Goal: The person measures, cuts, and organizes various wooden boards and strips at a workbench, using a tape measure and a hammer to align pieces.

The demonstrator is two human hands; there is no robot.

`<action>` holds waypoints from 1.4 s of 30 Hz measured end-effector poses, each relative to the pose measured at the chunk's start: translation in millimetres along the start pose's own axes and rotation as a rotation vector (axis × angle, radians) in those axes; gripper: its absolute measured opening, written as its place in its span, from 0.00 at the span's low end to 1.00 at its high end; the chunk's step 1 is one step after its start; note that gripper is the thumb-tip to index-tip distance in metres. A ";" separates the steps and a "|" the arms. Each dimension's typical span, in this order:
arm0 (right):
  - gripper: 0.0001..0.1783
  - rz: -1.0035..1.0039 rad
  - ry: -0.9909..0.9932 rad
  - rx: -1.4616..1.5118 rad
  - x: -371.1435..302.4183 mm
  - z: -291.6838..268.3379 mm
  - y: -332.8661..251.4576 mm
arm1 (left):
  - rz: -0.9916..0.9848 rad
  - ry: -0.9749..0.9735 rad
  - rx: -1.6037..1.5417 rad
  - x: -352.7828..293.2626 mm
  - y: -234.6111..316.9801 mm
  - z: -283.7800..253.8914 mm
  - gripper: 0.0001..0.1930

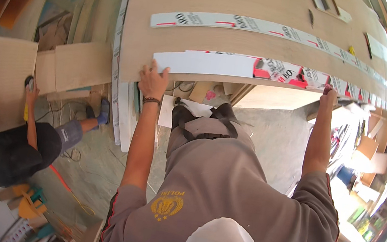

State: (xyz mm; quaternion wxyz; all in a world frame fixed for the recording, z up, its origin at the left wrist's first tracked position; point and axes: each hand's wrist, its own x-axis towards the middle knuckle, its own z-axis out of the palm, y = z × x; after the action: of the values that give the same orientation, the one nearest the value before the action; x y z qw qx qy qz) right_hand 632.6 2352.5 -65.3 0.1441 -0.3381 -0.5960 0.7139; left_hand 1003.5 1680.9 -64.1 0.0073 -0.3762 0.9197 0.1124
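Note:
A long white strip (202,64) lies along the near edge of the wooden board (245,48). Its left part is bare white. Toward the right, printed protective film (282,73), with red and black patches, looks loose and crumpled over it. My left hand (152,81) rests at the strip's left end, fingers spread over the board edge and thumb beside the strip. At the near edge farther right, my right hand (329,96) is closed, pinching the film. Behind lies a second strip (204,20), still covered in printed film.
A dark tool and pale offcuts (330,6) lie at the board's far right, with a small yellow item (351,50). On the left, a person in black (22,149) holds a tool against a brown panel (6,86). Cables and an orange cord (60,178) cross the floor.

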 end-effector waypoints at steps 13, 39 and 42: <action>0.28 -0.771 -0.791 -1.232 -303.3 106.4 101.4 | 0.621 0.127 -0.128 -41.1 233.7 80.7 0.31; 0.17 -0.523 0.071 -0.471 -18.6 -159.1 -36.3 | 0.698 0.062 -0.021 -85.1 403.2 135.2 0.34; 0.38 -0.325 -0.241 -0.715 -68.0 -74.2 -33.2 | 0.851 0.036 -0.023 -97.6 476.8 152.6 0.34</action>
State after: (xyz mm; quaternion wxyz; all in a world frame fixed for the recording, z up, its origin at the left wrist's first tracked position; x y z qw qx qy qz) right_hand 724.2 2375.3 -17.2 0.0576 -0.1823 -0.8649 0.4640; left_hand 731.9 2110.5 -107.4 -0.0601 0.0348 0.9916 0.1090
